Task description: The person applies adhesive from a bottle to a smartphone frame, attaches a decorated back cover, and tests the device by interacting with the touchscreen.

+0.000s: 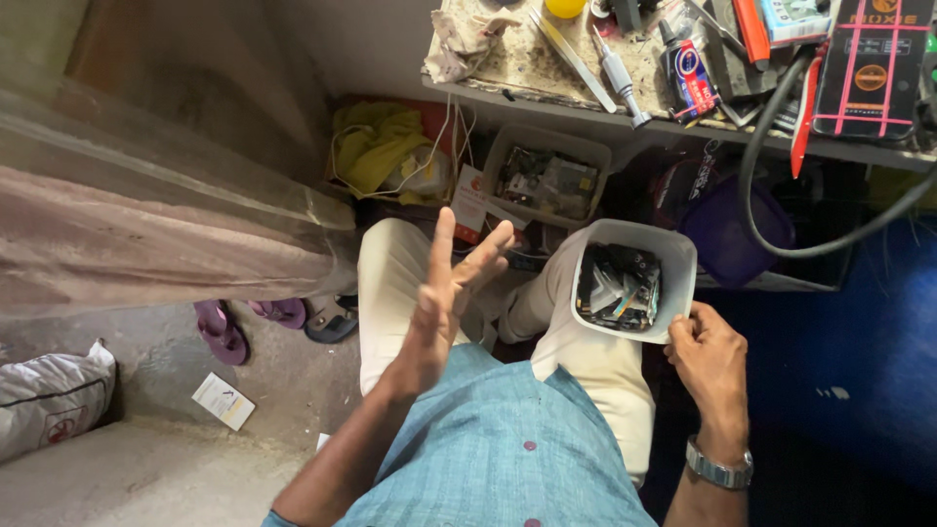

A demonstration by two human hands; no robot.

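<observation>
Seated worker viewed from above, knees toward twelve o'clock beneath a cluttered workbench that runs along the top edge. At three o'clock from the lap, a square grey plastic tub rests on the right thigh, packed with small dark electronic parts; the right hand grasps its near corner at five o'clock, fingers curled on the rim. The left hand is raised over the left thigh at nine o'clock from the tub, released and empty, fingers spread and pointing toward twelve. A second, similar tub of parts sits on the floor at twelve o'clock, under the bench edge. A white card lies on the floor at eight o'clock. The step in hand appears to be steadying the tub before sorting through it; the next move would call for the free hand to cross toward two o'clock and dip into the parts while the right keeps the tub level.
</observation>
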